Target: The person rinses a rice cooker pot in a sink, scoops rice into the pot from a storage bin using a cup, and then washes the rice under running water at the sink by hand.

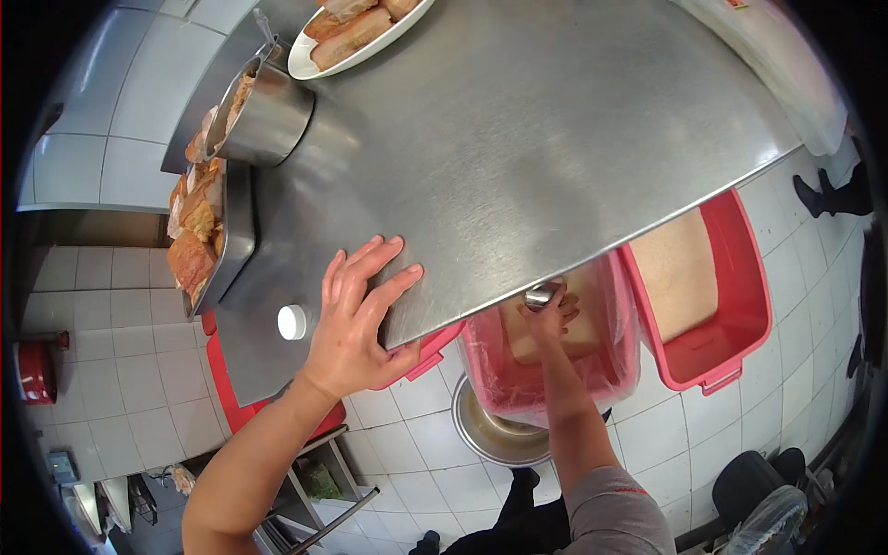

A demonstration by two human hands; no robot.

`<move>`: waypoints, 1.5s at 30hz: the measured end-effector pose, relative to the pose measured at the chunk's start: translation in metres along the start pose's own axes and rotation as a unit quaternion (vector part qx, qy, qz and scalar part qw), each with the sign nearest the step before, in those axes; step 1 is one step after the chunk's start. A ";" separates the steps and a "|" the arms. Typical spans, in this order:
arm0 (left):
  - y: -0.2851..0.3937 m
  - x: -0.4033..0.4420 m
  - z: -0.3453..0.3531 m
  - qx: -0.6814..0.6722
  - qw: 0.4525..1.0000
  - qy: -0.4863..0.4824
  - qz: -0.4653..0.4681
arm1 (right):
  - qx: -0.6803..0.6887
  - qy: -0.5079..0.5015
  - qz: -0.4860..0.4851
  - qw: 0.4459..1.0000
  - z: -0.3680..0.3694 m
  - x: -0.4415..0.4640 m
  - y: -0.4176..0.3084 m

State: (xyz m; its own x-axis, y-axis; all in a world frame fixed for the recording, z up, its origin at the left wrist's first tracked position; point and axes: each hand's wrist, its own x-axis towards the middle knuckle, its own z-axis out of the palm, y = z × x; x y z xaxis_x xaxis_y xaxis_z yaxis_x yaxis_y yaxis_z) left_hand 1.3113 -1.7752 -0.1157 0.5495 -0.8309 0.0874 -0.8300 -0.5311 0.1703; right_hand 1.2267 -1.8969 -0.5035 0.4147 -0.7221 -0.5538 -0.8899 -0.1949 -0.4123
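My left hand [356, 310] rests on the corner of the steel table [518, 157], fingers spread over the top and thumb at the edge. Beside its wrist is a white round cap or small tub [291, 322]. Below the table edge, my right hand [553, 316] grips a small metal cup [541, 295]. That hand reaches into a pink bin [504, 393] lined with clear plastic. Pale, grain-like material [583, 319] lies in the bin, partly hidden by my arm and the table.
A second pink bin [758, 319] with pale contents stands to the right. A metal bowl [499, 444] sits on the tiled floor. On the table are a steel pot [277, 116], a tray [239, 217] of browned meat pieces and a white plate [351, 63]. Another person's feet [814, 196] show at far right.
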 end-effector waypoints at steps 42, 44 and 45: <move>0.004 0.003 0.000 -0.001 1.000 0.014 -0.006 | 0.025 0.102 -0.657 0.747 -0.128 -0.002 0.023; 0.004 0.003 -0.002 -0.003 1.000 0.018 -0.005 | 0.084 0.134 -0.617 0.771 -0.151 -0.017 0.027; 0.003 0.002 -0.002 -0.004 1.000 0.016 0.001 | 0.112 0.164 -0.584 0.787 -0.165 -0.022 0.033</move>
State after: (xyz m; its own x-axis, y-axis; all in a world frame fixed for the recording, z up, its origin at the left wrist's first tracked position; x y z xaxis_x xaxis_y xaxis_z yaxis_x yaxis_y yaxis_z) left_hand 1.3101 -1.7785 -0.1125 0.5506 -0.8263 0.1189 -0.8305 -0.5279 0.1776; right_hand 1.1566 -1.9970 -0.3850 0.8213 -0.2759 0.4993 0.1339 -0.7576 -0.6388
